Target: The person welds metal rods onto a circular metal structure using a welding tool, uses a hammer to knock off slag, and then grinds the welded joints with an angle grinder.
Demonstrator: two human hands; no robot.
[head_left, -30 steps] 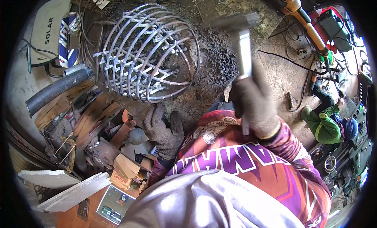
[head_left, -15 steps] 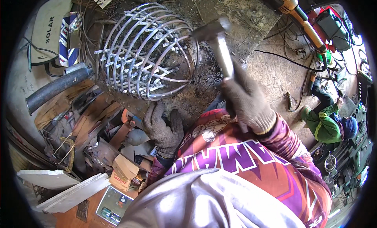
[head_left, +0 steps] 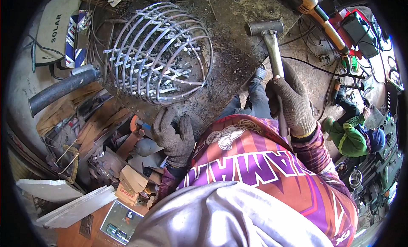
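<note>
A rounded cage of bent metal rods, crossed by short bars, rests on the grimy dark workbench. In a brown knit glove, my right hand grips a metal-handled hammer. The hammer is raised to the right of the cage, apart from it, its head pointing away from me. My left hand, gloved alike, is at the bench's near edge just below the cage rim. Its fingers point toward the cage with the thumb spread apart, and nothing shows in its grasp. Whether its fingertips touch the rim, I cannot tell.
Dark debris lies on the bench under and around the cage. A curved dark pipe sticks out at the left, above piled scrap and a cardboard box. Cables run over the floor at right, where a person in green is low down.
My right hand and the hammer have swung to the right, away from the cage rim. My left hand stays in nearly the same spot.
</note>
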